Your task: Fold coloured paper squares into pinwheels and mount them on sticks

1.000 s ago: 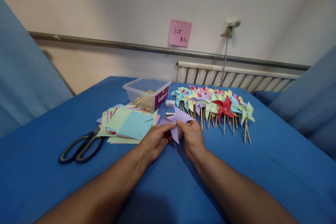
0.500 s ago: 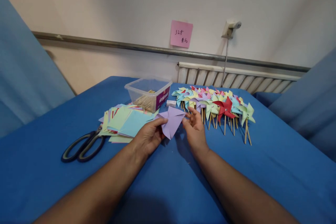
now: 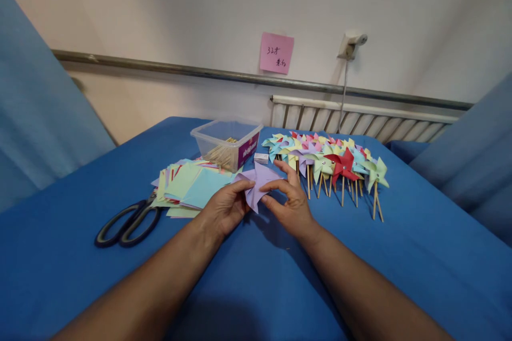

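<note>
Blue cloth covers the table in front of me, and both my bare forearms run up over it from 6 o'clock toward the middle.

My left hand sits a little to 11 o'clock of the table's centre, thumb and forefinger pinching the left edge of a lilac paper piece that is folded into points. My right hand is just beside it at 1 o'clock, fingers loosely spread, the thumb and forefinger touching the right side of the same paper. The paper is held between the two hands, just above the cloth, its lower tip pointing down between my thumbs.

At 9 o'clock of my left hand lie black-handled scissors, flat on the cloth and closed. Just beyond them, at 10 o'clock, a loose pile of coloured paper squares touches the scissors' blades.

Farther off at 12 o'clock stands a clear plastic box with wooden sticks inside, and a small white box is just to its right. At 1 to 2 o'clock, a row of finished pinwheels on wooden sticks lies across the cloth.

Beyond the table, a pink note is stuck to the pale wall above a metal rail, with a radiator to the right.
</note>
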### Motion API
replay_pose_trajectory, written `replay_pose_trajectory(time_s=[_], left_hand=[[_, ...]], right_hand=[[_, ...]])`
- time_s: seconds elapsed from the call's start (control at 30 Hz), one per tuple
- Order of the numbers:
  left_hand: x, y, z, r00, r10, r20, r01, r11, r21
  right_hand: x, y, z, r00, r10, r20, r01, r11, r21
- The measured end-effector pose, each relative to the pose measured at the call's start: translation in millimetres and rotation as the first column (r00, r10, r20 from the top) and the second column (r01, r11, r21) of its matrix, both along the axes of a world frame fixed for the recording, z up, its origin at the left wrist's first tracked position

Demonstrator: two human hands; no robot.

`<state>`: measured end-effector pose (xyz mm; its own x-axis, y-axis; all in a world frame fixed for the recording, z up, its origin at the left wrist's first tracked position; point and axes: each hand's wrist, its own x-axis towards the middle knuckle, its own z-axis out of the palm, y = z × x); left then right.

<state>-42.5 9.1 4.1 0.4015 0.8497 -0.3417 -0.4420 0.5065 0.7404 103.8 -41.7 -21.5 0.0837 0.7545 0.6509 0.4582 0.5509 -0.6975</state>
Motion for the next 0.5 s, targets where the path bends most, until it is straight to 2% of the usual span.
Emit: replay_pose_trajectory(time_s=[0.1, 0.37, 0.5], left_hand=[[0.2, -1.0, -0.2, 1.000, 0.010, -0.024, -0.010, 1.000, 0.000], [-0.4, -2.1, 1.3, 0.998, -0.039, -0.045, 0.038, 0.999, -0.013], [-0.5, -3.2, 1.8, 0.996, -0.073, -0.046, 0.073, 0.997, 0.007]], right_hand=[[1.0, 0.6, 0.0, 1.000, 0.013, -0.029, -0.014, 1.000, -0.012], [2.8, -3.3, 6.6, 0.992, 0.016, 0.126, -0.022, 0.999, 0.045], [5.7, -2.7, 5.9, 0.994, -0.004, 0.112, 0.001, 1.000, 0.024]])
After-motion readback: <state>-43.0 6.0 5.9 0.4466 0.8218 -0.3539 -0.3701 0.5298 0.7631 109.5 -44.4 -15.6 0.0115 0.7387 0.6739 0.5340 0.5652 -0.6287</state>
